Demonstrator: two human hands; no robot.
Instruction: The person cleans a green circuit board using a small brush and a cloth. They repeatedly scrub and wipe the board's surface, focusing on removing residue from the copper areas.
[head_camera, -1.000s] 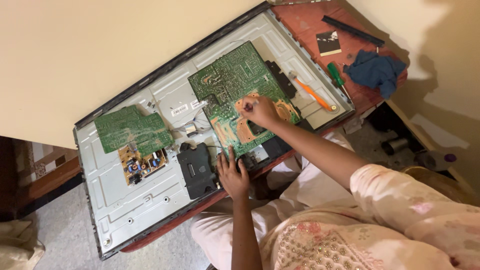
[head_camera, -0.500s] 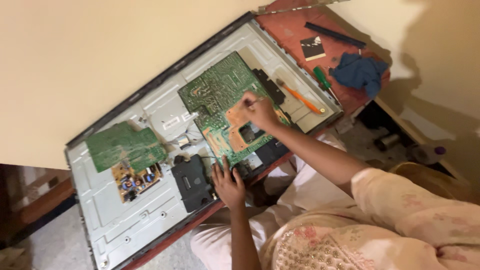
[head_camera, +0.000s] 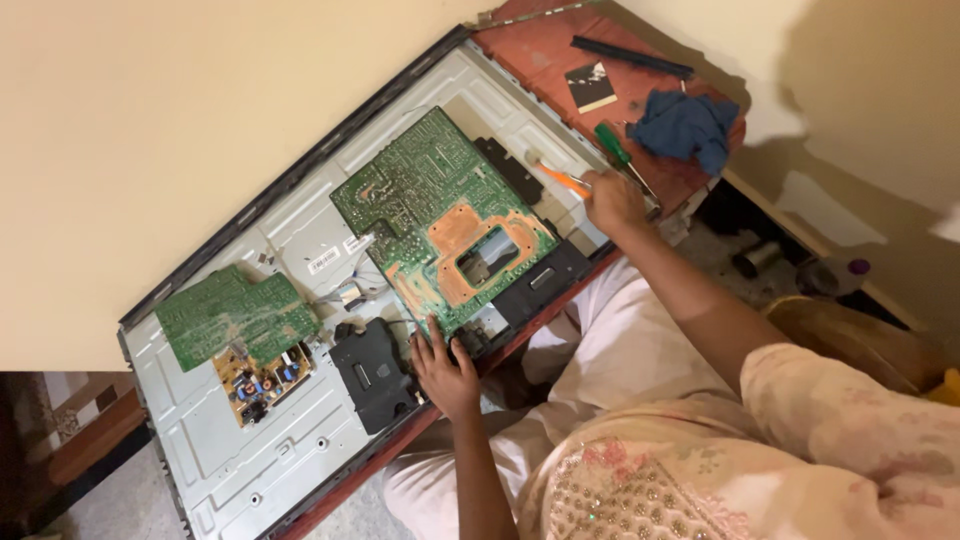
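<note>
A large green circuit board (head_camera: 440, 215), flat and rectangular, lies on the pale grey pressed-metal back panel (head_camera: 300, 240) of an opened flat screen. The board's surface is densely speckled with solder points, and a bare copper-orange patch surrounds a rectangular cut-out near its lower edge.

The left hand (head_camera: 445, 370) rests at the lower corner of that board, fingers spread apart and pressed flat on the board's edge and the panel beside it, clamped on nothing. Just left of this hand sits a matte black plastic block (head_camera: 370, 375) with rounded corners.

The right hand (head_camera: 612, 200) is past the board's right edge, fingers curled together around the orange handle of a slim tool (head_camera: 560, 180) whose tip points back toward the board.

Well left of the big board lies a smaller green board (head_camera: 235, 318), with a tan board (head_camera: 262, 380) studded with small components touching its lower side.

Beyond the big board's upper right, on a worn reddish table (head_camera: 540, 55), lie a green-handled screwdriver (head_camera: 613, 147), a crumpled blue cloth (head_camera: 685, 125), a long black bar (head_camera: 630, 57) and a small dark square card (head_camera: 590, 87).
</note>
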